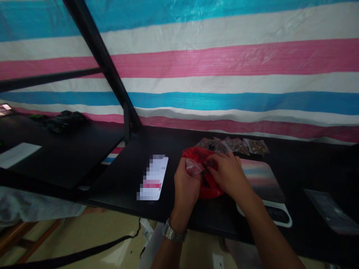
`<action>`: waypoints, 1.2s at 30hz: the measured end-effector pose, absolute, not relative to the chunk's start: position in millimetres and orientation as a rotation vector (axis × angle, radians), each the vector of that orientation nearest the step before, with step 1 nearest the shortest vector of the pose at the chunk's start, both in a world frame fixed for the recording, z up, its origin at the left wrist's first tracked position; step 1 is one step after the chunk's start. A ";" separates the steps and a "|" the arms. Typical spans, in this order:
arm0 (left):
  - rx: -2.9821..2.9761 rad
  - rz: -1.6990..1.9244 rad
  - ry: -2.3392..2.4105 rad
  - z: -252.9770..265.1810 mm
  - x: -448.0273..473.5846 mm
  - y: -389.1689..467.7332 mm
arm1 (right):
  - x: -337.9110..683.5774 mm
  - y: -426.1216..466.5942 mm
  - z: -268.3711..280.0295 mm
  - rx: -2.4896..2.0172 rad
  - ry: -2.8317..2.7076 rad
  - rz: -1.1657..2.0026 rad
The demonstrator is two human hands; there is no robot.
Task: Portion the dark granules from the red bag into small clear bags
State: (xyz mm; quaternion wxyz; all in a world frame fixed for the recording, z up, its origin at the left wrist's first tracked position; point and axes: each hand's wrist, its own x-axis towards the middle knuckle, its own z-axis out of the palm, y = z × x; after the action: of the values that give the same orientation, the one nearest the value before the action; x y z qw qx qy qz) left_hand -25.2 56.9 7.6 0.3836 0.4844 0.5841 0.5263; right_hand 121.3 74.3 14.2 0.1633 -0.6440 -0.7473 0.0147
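My left hand [187, 183], with a metal watch at the wrist, is closed on a small clear plastic bag [194, 167]. Close by on the right, the fingers of my right hand [226, 170] are pinched together at that bag's mouth; something small and dark shows at the fingertips, too small to name. Beneath both hands lies a red plastic bag [213, 190] with dark contents that my hands partly hide. Behind it, several small clear bags [256, 146] filled with little brownish pieces lie in a row on the black table [120, 186].
A phone with a lit screen [161, 173] lies left of my hands. On the right are a shiny silver-topped device [262, 179] with a white edge and flat clear plastic bags [331, 211]. A black metal post [106, 67] slants before the striped sheet [224, 59].
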 end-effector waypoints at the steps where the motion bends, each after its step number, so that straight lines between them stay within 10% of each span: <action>1: 1.236 1.361 1.501 6.7 -25.2 57.4 | 123.1 73.4 14.2 -1.814 -2.145 0.061; 36: 1.251 1.755 1.539 -3.9 -43.0 64.0 | 113.7 64.2 26.4 -1.453 -1.973 1.022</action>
State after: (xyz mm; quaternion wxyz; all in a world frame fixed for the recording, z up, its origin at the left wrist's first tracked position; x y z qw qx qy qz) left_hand -43.0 64.0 -3.9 0.2444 0.4580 0.5636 0.6426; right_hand 113.7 64.2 26.4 0.2411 -0.5311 -0.7212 0.3738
